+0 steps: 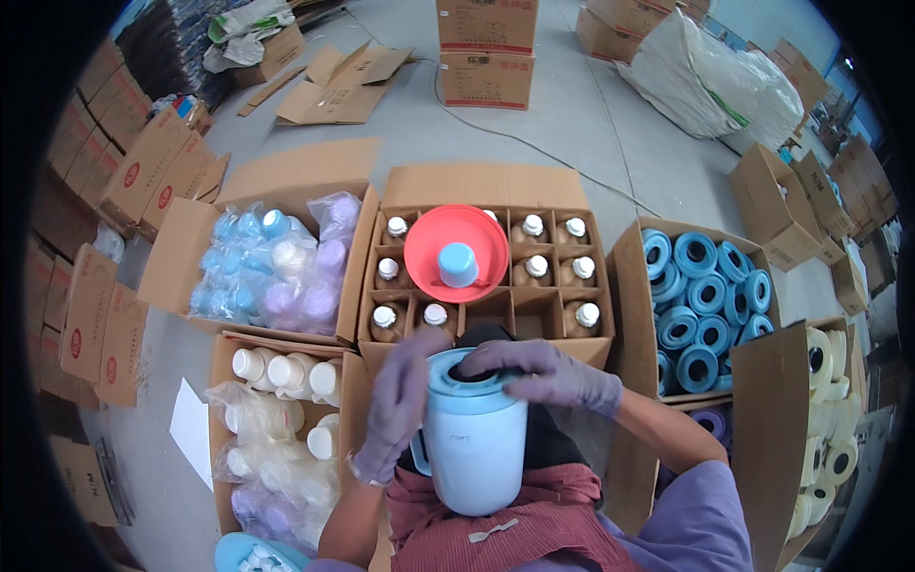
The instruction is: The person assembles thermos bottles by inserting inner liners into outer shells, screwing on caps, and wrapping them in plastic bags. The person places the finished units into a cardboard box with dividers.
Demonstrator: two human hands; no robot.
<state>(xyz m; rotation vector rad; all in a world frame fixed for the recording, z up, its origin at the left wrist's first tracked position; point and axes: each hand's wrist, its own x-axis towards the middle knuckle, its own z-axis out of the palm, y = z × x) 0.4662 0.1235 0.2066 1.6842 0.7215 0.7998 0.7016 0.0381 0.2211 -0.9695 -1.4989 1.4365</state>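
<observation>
A pale blue plastic jug (pixel 474 448) with a blue rim stands upright in my lap, over a red checked cloth. My left hand (pixel 400 400), in a purple glove, grips its left side near the top. My right hand (pixel 548 374), also gloved, lies over the jug's open mouth with its fingers at the rim. Just beyond the jug stands a divided carton (pixel 562 329) of brown bottles with white caps. A red funnel-shaped lid (pixel 456 253) with a blue cap rests on those bottles.
A carton of bagged blue and purple caps (pixel 272 272) sits at the left, and a box of white bottles (pixel 286 419) lies below it. Blue rings (pixel 705 305) fill a carton at the right, white rings (pixel 829 419) another. Stacked cartons stand behind.
</observation>
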